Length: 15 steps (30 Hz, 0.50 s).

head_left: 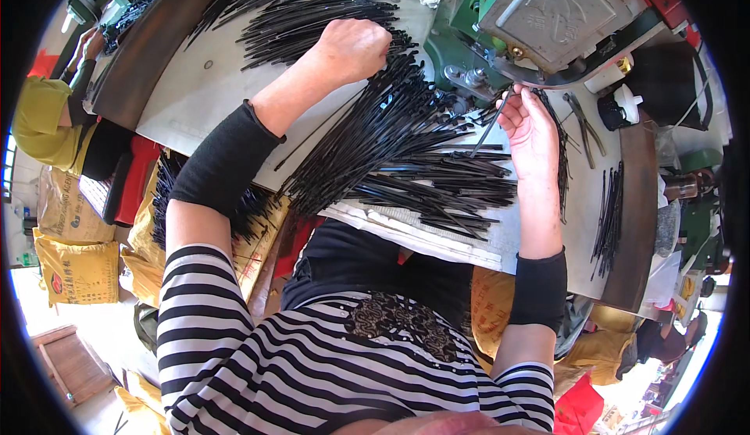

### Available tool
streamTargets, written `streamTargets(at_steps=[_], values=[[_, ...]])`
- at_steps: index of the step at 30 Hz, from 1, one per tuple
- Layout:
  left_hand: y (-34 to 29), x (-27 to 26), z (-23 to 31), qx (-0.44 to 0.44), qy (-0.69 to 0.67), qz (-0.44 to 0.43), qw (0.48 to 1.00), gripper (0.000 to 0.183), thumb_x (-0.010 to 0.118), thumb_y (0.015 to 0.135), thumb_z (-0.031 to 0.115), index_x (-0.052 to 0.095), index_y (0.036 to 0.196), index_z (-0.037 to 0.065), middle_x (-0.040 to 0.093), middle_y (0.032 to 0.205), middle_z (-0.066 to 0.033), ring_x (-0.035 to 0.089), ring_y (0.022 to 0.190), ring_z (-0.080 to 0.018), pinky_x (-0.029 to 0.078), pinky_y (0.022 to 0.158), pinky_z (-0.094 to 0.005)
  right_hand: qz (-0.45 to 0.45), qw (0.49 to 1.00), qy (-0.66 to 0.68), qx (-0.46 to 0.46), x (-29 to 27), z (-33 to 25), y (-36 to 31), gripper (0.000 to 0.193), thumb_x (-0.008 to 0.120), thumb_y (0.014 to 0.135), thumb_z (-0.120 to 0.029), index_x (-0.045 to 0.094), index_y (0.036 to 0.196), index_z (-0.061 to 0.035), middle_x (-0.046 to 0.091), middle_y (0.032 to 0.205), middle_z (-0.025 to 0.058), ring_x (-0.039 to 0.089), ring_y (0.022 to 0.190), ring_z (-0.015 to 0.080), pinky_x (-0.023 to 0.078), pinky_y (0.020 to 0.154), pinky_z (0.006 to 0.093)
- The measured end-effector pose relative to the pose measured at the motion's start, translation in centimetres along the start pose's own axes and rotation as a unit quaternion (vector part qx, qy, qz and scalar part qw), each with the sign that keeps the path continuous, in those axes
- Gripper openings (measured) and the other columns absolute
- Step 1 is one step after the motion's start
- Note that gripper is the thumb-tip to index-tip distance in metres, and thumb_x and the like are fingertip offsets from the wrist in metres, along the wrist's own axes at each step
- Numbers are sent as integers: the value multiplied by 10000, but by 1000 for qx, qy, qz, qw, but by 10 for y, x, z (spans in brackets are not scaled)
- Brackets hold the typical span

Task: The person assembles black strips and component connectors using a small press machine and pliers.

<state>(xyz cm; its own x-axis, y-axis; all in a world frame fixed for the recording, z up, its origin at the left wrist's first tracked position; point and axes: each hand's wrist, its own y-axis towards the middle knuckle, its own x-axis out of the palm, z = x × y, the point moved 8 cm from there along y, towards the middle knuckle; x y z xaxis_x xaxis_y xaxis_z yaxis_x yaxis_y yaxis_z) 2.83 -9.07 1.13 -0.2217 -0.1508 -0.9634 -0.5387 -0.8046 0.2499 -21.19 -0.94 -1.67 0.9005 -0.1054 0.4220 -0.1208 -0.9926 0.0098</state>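
Left hand [355, 48]'s balled up by way too many rods [375, 123] to count, right hand [529, 126]'s pinching one rod [491, 126] by one machine [551, 17].

Right hand [530, 129] holds 1 black rod [491, 126] near machine [553, 19]; left hand [351, 49] over rod pile [289, 33].

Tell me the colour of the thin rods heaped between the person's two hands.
The thin rods are black; the head view shows them best.
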Motion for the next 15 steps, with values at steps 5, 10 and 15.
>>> streamTargets(at_steps=[5,10,15], values=[[0,3,6,11,11,4,1000,128,554,739,147,636,787,62,648,809,-120,618,800,-308,493,679,-415,-4,1000,-6,7,3,1,-2,234,529,898,-178,569,1009,24,622,828,107,640,732,174,531,629,248],[-1,-3,0,3,10,14,1000,135,563,740,167,643,785,68,647,796,-121,618,794,-307,493,680,-411,-4,1000,-8,16,2,5,-1,229,528,899,-180,571,1011,14,628,823,98,638,714,166,525,625,244],[-7,-25,-18,-16,-13,39,999,194,533,773,220,663,835,89,655,791,-108,614,784,-311,488,695,-406,5,1000,-23,14,-3,3,-1,240,543,893,-192,581,1016,10,628,811,76,634,700,149,518,622,239]])
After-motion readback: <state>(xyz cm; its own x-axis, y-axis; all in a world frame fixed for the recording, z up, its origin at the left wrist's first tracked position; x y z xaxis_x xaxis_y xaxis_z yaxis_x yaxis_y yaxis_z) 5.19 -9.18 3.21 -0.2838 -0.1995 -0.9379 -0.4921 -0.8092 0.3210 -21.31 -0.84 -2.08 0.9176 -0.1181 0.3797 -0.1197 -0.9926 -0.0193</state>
